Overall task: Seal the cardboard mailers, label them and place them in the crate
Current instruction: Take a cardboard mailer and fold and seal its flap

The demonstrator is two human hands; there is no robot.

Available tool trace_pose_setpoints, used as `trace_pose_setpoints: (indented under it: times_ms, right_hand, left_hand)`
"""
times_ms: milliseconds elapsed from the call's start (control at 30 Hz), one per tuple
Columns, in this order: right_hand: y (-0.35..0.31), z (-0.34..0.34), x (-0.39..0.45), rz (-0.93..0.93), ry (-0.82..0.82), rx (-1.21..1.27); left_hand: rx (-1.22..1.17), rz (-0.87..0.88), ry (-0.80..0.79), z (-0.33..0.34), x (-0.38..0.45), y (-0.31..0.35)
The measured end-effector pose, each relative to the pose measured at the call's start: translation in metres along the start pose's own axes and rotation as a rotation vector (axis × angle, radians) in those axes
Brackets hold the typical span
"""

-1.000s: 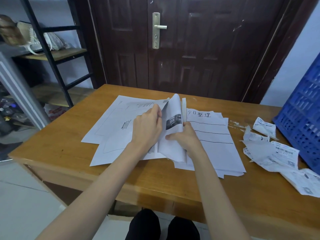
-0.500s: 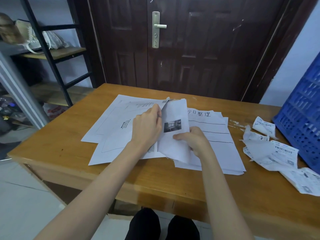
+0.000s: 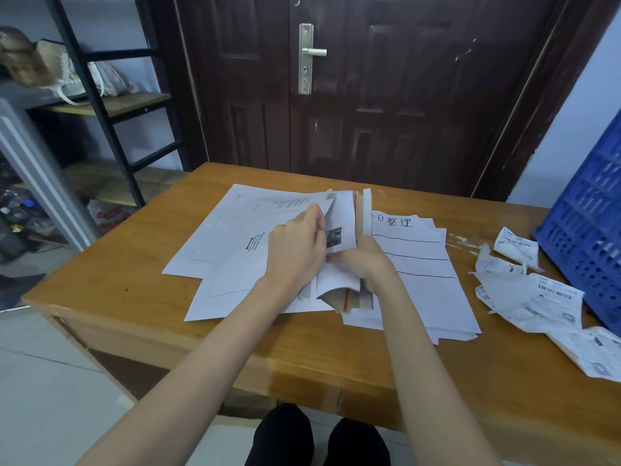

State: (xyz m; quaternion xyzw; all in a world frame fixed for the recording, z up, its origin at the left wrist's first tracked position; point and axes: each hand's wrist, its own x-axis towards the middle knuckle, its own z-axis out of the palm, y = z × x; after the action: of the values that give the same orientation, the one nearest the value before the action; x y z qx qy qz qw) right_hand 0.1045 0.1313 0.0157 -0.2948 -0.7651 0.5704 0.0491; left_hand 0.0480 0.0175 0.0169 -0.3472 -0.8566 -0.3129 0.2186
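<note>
At nine o'clock on the wooden desk (image 3: pixel 141 280) lie flat white printed sheets (image 3: pixel 235 250). At the middle, the left hand (image 3: pixel 295 253) pinches the raised flap of a white cardboard mailer (image 3: pixel 342 227) with a brown inside, while the right hand (image 3: pixel 363 260) grips its lower part. At three o'clock lie crumpled white shipping labels (image 3: pixel 534 297), just beside a blue plastic crate (image 3: pixel 591 237).
</note>
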Motion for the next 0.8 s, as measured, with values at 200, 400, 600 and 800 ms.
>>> trace_pose_setpoints:
  times_ms: [200, 400, 600, 800]
  right_hand:
    - [0.005, -0.009, -0.004, 0.020, -0.233, -0.007]
    - [0.001, -0.002, -0.004, -0.020, -0.151, -0.023]
    - [-0.002, 0.017, -0.011, 0.022, -0.079, -0.100]
    - [0.000, 0.002, -0.017, 0.049, -0.162, -0.062]
  left_hand:
    - [-0.059, -0.011, -0.008, -0.002, 0.008, -0.008]
    - [-0.054, -0.010, 0.009, 0.002, 0.007, -0.007]
    - [-0.030, -0.012, 0.026, 0.007, 0.005, 0.000]
    - [-0.005, 0.010, 0.019, 0.010, 0.000, 0.000]
